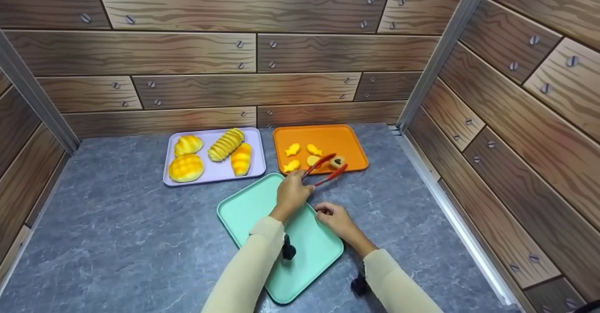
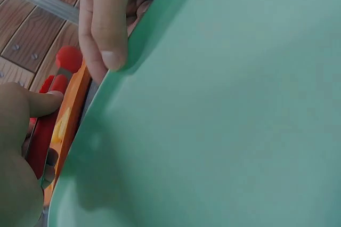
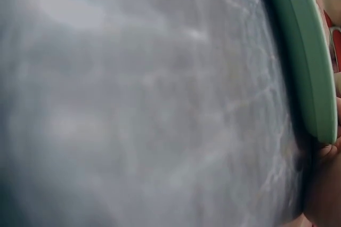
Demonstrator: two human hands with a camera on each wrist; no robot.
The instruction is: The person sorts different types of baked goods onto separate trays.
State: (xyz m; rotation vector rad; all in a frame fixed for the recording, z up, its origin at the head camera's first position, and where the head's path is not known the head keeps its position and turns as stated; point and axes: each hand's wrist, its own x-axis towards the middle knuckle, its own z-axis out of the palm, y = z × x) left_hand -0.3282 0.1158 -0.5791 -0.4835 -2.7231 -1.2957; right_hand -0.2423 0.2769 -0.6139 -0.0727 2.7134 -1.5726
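Observation:
My left hand (image 1: 291,195) holds a pair of red tongs (image 1: 333,174), whose spread tips reach over the orange tray (image 1: 352,139). Between those tips in the head view sits a round cookie with a dark heart centre (image 1: 337,162). Under my left arm lies a mint green tray (image 1: 304,257), turned at an angle. My right hand (image 1: 335,219) pinches its right-hand rim; the left wrist view shows a finger (image 2: 110,40) over the rim and others curled beneath. The right wrist view catches the tray's side wall (image 3: 303,56) and little of the hand.
Yellow fish-shaped pieces (image 1: 292,149) and a round yellow piece (image 1: 312,160) lie on the orange tray. At the back left, a lilac tray (image 1: 215,175) carries several breads, among them a round bun (image 1: 186,167). Wood-patterned walls (image 1: 197,53) enclose the grey marbled table (image 1: 140,238).

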